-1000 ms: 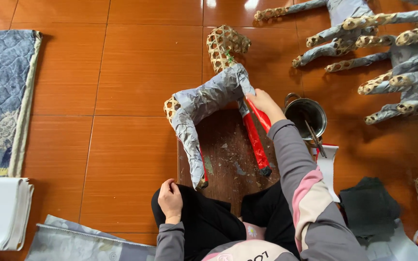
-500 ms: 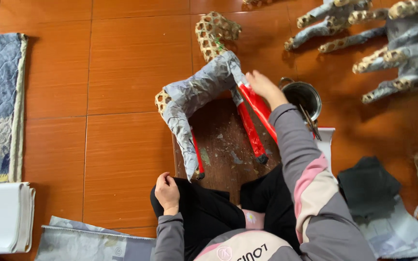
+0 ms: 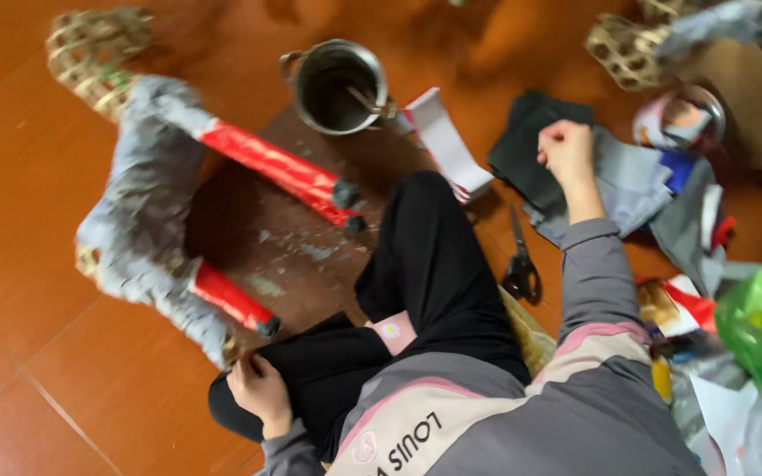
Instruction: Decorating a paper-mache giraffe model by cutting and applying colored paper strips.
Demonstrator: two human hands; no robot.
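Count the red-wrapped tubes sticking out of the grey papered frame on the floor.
2. The upper red tube runs from the frame's top towards the metal pot. The lower red tube pokes out near the left hand. Paper may hide others.

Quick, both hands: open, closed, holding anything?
Left hand: curled loosely on the knee, holding nothing visible.
Right hand: closed in a fist over the paper pile; whether it grips a sheet cannot be told.
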